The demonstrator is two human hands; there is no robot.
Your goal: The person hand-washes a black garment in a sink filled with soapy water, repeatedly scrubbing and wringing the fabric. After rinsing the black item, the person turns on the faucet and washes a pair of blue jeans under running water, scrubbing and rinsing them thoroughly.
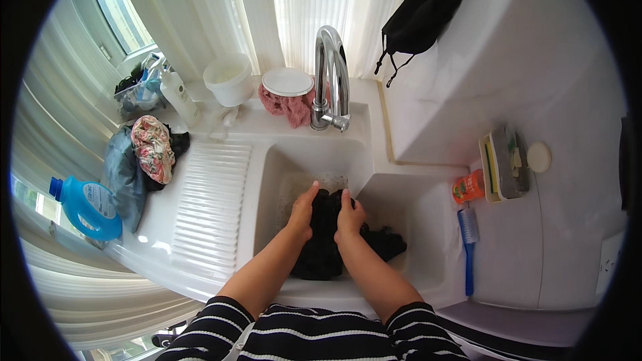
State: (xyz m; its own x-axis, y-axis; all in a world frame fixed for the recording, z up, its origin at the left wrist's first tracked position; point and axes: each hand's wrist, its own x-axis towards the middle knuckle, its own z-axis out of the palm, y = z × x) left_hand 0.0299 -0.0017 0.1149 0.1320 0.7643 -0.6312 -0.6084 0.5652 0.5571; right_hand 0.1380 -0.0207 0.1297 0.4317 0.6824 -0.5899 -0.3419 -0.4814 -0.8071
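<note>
A bunched black cloth (318, 254) lies in the white sink (428, 254), which holds some sudsy water (331, 179). My left hand (303, 212) grips the cloth from its left side with the thumb pointing up. On the other side, my right hand (349, 216) has hold of the same cloth, its thumb also raised. Most of my fingers are hidden behind the folds. Part of the cloth spreads to the right, past my right wrist. What kind of garment it is cannot be made out.
A chrome faucet (330, 80) arches behind the basin. Left of it is a ribbed washboard (212, 204), with piled clothes (127, 174) and a blue detergent bottle (93, 207) beyond. A blue-handled brush (469, 247) and an orange container (468, 187) stand at the right.
</note>
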